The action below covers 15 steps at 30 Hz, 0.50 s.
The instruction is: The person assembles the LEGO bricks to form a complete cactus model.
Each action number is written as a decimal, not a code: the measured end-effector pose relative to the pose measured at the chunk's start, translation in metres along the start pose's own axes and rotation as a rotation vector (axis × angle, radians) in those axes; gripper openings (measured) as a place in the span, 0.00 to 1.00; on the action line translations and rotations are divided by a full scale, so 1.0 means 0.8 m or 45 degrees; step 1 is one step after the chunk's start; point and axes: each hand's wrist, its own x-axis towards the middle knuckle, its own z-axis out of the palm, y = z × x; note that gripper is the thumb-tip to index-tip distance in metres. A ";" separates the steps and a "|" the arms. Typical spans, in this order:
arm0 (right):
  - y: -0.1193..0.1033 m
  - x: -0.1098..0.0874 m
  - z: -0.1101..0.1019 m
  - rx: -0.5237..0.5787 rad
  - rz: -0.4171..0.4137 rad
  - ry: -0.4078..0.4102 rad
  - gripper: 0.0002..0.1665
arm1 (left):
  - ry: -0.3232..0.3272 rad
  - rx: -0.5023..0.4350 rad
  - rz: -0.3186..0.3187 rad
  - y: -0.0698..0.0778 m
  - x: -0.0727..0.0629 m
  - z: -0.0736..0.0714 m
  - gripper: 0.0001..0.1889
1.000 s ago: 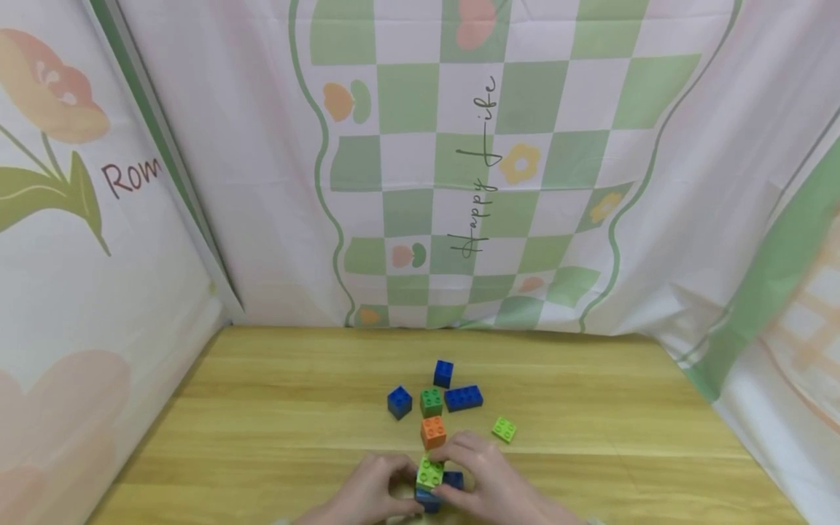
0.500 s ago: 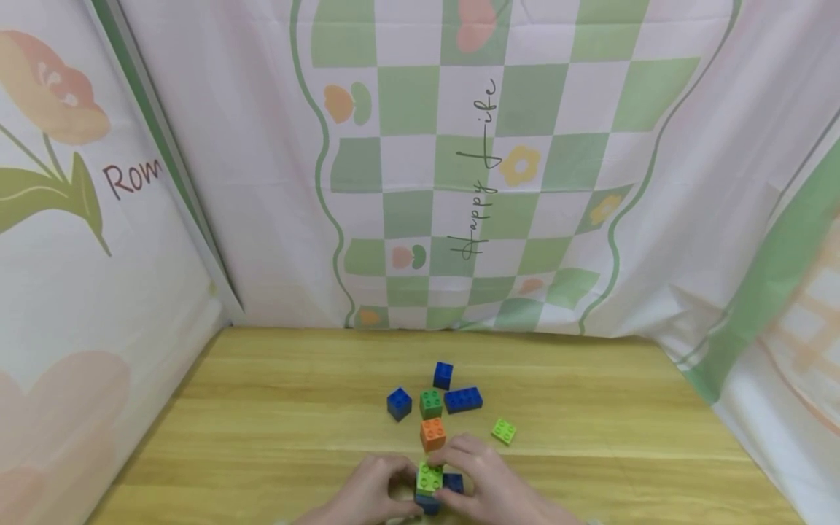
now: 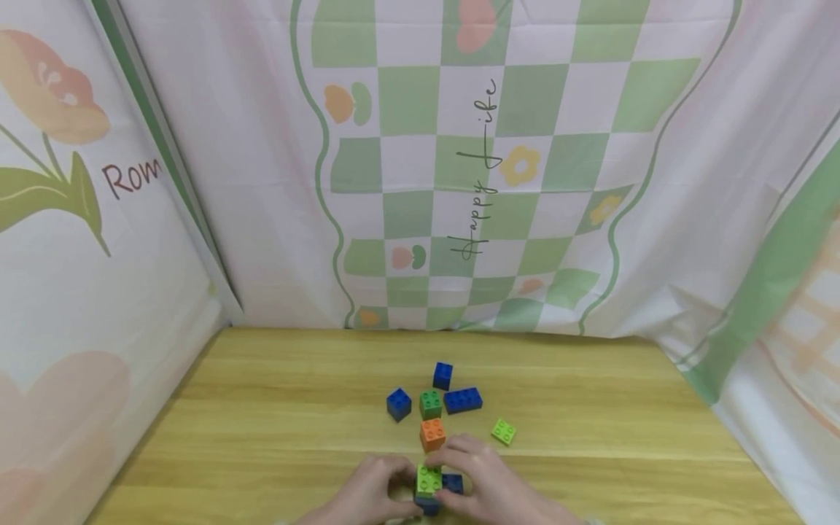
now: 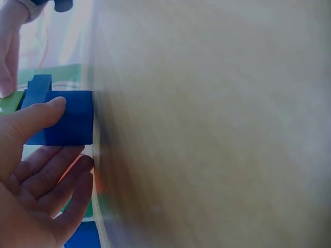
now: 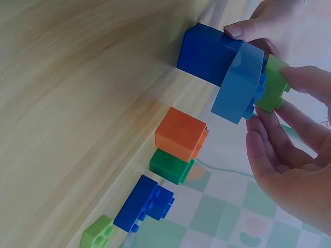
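Observation:
A small stack of toy building bricks stands near the front of the table. Its base is a dark blue brick (image 4: 72,119), topped crosswise by a lighter blue brick (image 5: 238,85). My left hand (image 3: 374,490) grips the base, thumb on one side and fingers on the opposite side. Between thumb and fingers, my right hand (image 3: 487,477) pinches a lime green brick (image 3: 429,481) on top of the lighter blue one; in the right wrist view it sits against the studs. Just behind the stack stands an orange brick (image 3: 432,434).
Beyond the orange brick are a green brick (image 3: 430,403), a blue cube brick (image 3: 399,404), another blue cube brick (image 3: 442,375) and a long blue brick (image 3: 463,399). A flat lime brick (image 3: 504,432) lies to the right. A printed curtain (image 3: 262,219) closes off the table's back.
The lime green brick has come down slightly towards the blue brick under it, with my right fingers still around it. My left hand has stayed in place.

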 end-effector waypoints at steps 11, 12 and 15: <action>0.001 0.003 0.000 0.031 -0.014 -0.009 0.20 | 0.033 0.065 0.058 0.001 -0.001 0.000 0.14; 0.001 0.004 0.000 0.031 -0.011 -0.006 0.20 | 0.039 0.074 0.063 0.001 -0.001 0.000 0.14; 0.001 0.004 0.001 0.043 -0.002 0.005 0.20 | 0.060 0.099 0.082 0.000 -0.001 0.000 0.14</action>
